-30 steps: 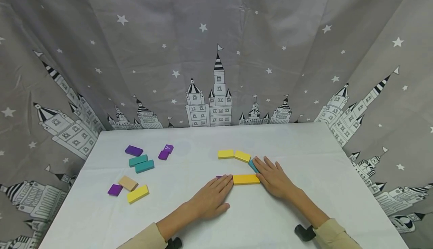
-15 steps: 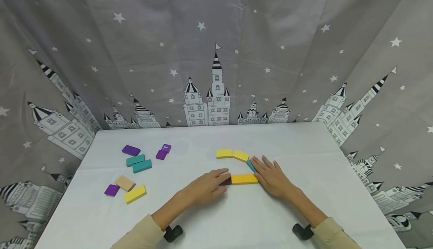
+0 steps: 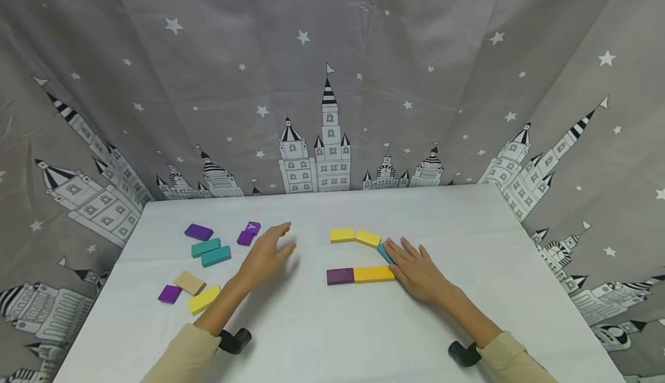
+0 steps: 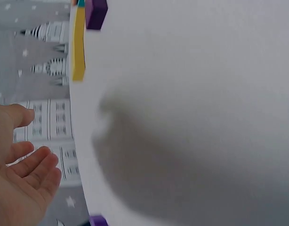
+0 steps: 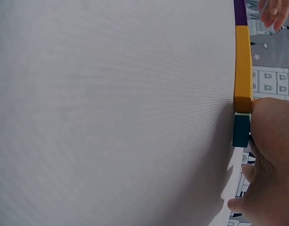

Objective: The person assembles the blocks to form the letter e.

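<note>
My left hand (image 3: 266, 259) is held above the table with fingers apart and nothing in it. The closest blocks to it are two small purple blocks (image 3: 245, 238), one marked with a white letter. In the left wrist view, my left hand (image 4: 27, 179) shows bare fingertips. My right hand (image 3: 418, 272) lies with straight fingers over a teal block (image 3: 384, 253), partly covering it. Its thumb side meets the end of an orange-yellow block (image 3: 373, 274). A purple block (image 3: 340, 276) adjoins that block's left end. Behind, two yellow blocks (image 3: 342, 235) curve toward the teal one.
On the left lie a purple block (image 3: 199, 232), two teal blocks (image 3: 216, 256), a tan block (image 3: 190, 282), another purple block (image 3: 170, 294) and a yellow block (image 3: 204, 300). A grey curtain (image 3: 415, 36) hangs beyond the white table (image 3: 332, 337).
My left hand has lifted off the purple block and moved left and away from me, uncovering that block. The right hand keeps its place on the blocks. The head view has shifted slightly.
</note>
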Motion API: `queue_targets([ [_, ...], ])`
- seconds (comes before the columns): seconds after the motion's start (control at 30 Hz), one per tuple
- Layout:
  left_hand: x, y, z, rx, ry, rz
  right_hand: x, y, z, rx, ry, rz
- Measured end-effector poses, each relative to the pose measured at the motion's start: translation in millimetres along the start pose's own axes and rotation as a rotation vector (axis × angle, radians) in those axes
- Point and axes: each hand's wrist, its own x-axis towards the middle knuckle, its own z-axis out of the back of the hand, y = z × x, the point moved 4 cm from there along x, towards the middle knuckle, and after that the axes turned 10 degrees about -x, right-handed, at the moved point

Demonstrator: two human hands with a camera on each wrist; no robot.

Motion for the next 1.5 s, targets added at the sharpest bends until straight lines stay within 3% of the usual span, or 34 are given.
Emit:
queue_targets([
  [0.27, -15.1, 26.5, 38.5, 0.013, -0.062, 0.044, -0.7, 0, 2, 0.000, -0.004, -0.001],
  [0.47, -34.1, 48.4, 69.4, 0.034, -0.048, 0.154, 0.2, 1, 3, -0.004, 0.000, 0.008],
  [0.67, -52.5, 67.7, 92.1, 0.126, -0.050, 0.166, 1.7, 2, 4, -0.014, 0.009, 0.005],
  [0.93, -64.7, 86.7, 97.5, 0.174, -0.045, 0.167, 2.0, 1, 3, -0.015, 0.018, -0.003],
  [1.23, -60.0, 94.0, 96.5, 0.216, -0.008, 0.243, 3.2, 1, 3, -0.014, 0.023, -0.001],
  [1.5, -60.0, 100.5, 95.3, 0.244, -0.020, 0.200, 2.8, 1, 2, -0.010, 0.028, -0.002],
])
